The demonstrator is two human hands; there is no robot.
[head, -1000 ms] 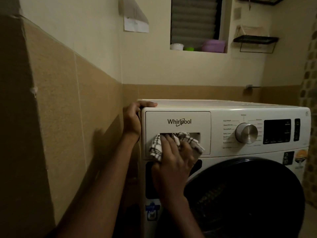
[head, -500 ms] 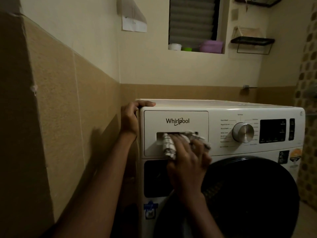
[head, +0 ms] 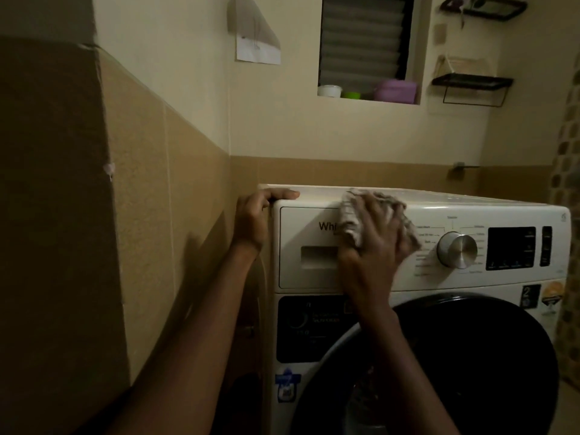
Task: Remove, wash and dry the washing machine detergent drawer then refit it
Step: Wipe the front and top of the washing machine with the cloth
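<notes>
Detergent drawer (head: 306, 233) sits refitted, flush in the washing machine (head: 408, 279) at upper left, its handle recess (head: 318, 257) now uncovered as the right hand (head: 372, 246), clutching the cloth (head: 351, 221), has swept up to the top edge, the left hand (head: 251, 218) still clasping the left corner, so probably final wiping.

The drawer (head: 306, 277) is white and upright, pushed in flush with the washer (head: 470, 211) front. Its handle recess (head: 318, 257) is uncovered. It sits just right of the left hand (head: 252, 222), and its upper right part is under the right hand (head: 373, 246). That hand holds a pale, bunched checked cloth (head: 351, 226) against the drawer face and the washer's top edge.
</notes>
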